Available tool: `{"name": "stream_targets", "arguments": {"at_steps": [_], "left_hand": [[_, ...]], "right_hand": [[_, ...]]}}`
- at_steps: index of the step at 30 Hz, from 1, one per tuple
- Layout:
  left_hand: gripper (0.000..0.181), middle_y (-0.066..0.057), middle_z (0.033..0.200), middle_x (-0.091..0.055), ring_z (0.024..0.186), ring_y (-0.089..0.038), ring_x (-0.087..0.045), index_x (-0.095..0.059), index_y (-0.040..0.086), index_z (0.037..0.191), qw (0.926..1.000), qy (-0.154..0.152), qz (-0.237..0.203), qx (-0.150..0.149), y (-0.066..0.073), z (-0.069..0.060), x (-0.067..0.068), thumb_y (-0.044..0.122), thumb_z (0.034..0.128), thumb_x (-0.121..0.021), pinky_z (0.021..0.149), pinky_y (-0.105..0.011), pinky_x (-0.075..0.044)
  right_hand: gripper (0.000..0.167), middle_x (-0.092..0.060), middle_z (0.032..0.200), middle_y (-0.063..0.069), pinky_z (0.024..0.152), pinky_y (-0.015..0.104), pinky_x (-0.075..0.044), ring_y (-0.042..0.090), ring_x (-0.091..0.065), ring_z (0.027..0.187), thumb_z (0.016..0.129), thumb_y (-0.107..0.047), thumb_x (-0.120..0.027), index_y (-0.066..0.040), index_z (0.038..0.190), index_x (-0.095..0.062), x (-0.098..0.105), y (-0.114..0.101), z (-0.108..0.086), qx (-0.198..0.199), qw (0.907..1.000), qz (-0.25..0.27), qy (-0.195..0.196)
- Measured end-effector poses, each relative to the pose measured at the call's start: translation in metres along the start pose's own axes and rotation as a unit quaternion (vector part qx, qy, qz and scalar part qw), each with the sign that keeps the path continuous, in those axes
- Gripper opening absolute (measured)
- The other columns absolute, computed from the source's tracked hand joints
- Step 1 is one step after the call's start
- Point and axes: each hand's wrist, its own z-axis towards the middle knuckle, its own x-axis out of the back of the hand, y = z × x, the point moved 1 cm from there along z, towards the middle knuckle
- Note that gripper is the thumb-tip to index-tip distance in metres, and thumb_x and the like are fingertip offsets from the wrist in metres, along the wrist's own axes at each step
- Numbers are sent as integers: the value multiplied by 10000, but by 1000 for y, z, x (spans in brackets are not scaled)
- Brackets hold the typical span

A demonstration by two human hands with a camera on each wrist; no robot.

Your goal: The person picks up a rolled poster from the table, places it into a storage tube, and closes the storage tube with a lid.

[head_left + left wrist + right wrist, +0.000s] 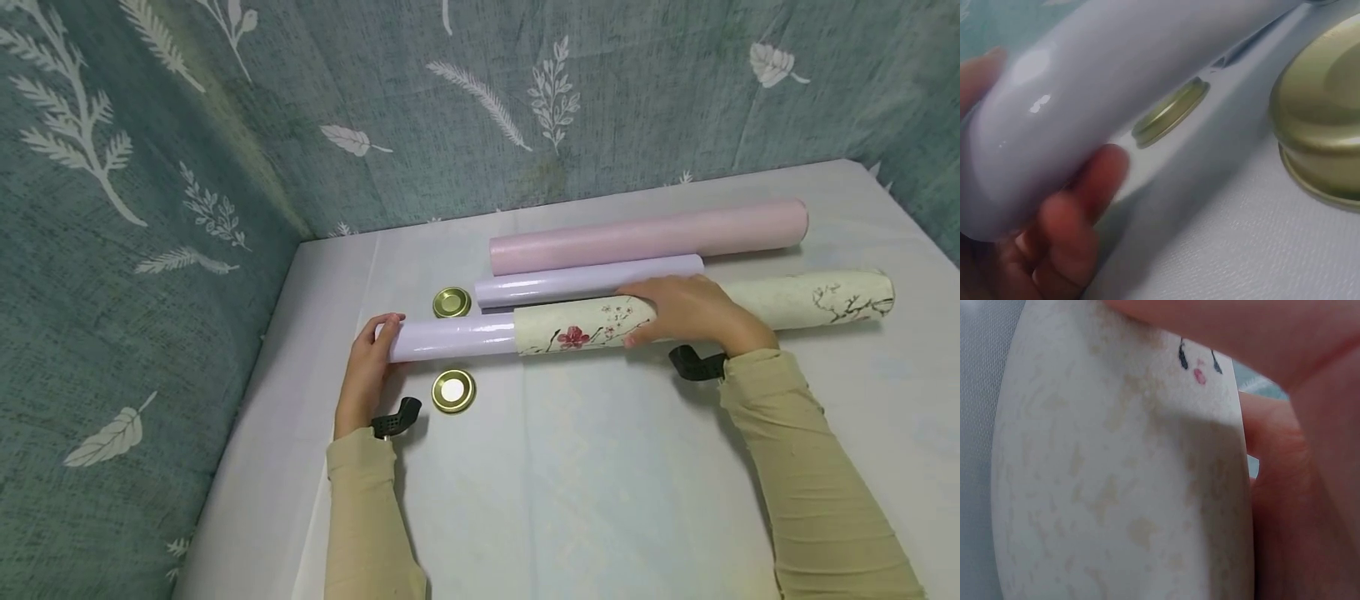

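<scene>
My left hand (369, 367) grips the left end of a glossy pale lavender roll (453, 337), thumb and fingers on either side of it. In the left wrist view the roll (1085, 94) lies across the curled fingers (1066, 231). Its right end meets the cream roll with blossom print (795, 300); whether it runs inside or only butts against it I cannot tell. My right hand (686, 312) holds the cream roll around its middle from above. The right wrist view shows the speckled cream surface (1104, 487) close up, beside the hand.
Behind lie a second lavender roll (588, 282) and a longer pink roll (648, 237). One gold jar lid (452, 302) sits behind the held lavender roll, another gold lid (453, 391) in front. A leaf-patterned green cloth (420, 108) hangs beyond the white table (585, 500).
</scene>
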Motion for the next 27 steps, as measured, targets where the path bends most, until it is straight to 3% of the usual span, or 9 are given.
{"name": "stream_targets", "arguments": {"at_steps": [3, 6, 14, 21, 27], "left_hand": [[439, -70, 1085, -444, 782, -172, -493, -471, 184, 1127, 9999, 44, -91, -19, -2, 2, 1, 494, 827, -554, 531, -216, -430], [364, -79, 1012, -448, 688, -150, -478, -455, 173, 1098, 9994, -2, -328, -143, -3, 1, 2, 425, 856, -555, 492, -214, -394], [414, -97, 1104, -436, 740, -152, -489, -461, 129, 1190, 9946, -414, -873, -367, -2, -1, 6, 361, 864, -570, 513, -206, -408], [497, -106, 1237, -403, 690, -133, -506, -480, 184, 1276, 9945, -477, -903, -229, -1, -2, 8, 397, 839, -587, 507, -169, -436], [483, -45, 1239, -425, 702, -141, -478, -517, 267, 1241, 9970, -481, -597, -87, -2, -1, 6, 435, 799, -617, 540, -168, -431]], "right_hand": [[790, -512, 1253, 9, 889, 525, -301, 248, -464, 1124, 620, -609, -686, -248, 1289, -471, 1, 1, 1, -3, 10000, 11, -3], [796, -508, 1257, 11, 895, 528, -296, 253, -457, 1132, 619, -613, -683, -247, 1292, -468, 1, 2, 1, -4, 10000, 9, 15], [791, -521, 1242, 12, 883, 510, -322, 246, -472, 1112, 621, -607, -686, -244, 1289, -473, 1, 1, 1, 34, 10000, 5, 59], [770, -536, 1218, 9, 859, 500, -338, 226, -487, 1083, 622, -603, -688, -243, 1273, -491, 0, 1, 0, 85, 9999, -12, 84], [749, -551, 1187, -3, 823, 471, -365, 201, -501, 1039, 622, -590, -697, -254, 1261, -500, 0, 0, 0, 106, 9999, -7, 130]]}}
